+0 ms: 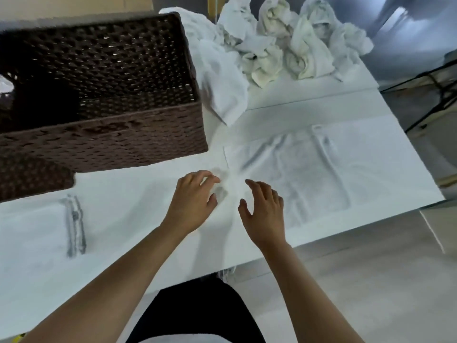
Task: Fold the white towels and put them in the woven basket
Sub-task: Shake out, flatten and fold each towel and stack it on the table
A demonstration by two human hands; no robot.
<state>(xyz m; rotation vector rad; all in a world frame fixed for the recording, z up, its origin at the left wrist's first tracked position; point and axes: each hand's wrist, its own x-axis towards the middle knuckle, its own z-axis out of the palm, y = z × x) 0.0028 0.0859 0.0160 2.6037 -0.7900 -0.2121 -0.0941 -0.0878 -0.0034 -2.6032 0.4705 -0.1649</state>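
Head view: no brand, label or writing can be read anywhere; the picture is soft with blur.

The white counter (pixel 138 209) runs from the lower left to the right, its near edge crossing just behind the forearms and its right edge falling away to the floor (pixel 346 280). One towel (pixel 291 174) lies spread flat on the counter at centre right, wrinkled, its near left corner between the two hands. The left hand (pixel 190 204) hovers over that corner with fingers loosely curled, grasping nothing. The right hand (pixel 264 211) sits just beside it, fingers relaxed and spread, also released; whether either touches the cloth cannot be told.

The basket (pixel 103 95), dark brown and woven, stands at the upper left, its near wall close to the counter's middle; its inside is dark. A loose towel (pixel 222 85) hangs against the basket's right wall. Behind it a pile (pixel 291 43) of crumpled towels fills the far end of the counter.

Bare counter lies left of the hands, with a blurred grey object (pixel 74 226) near the left edge.
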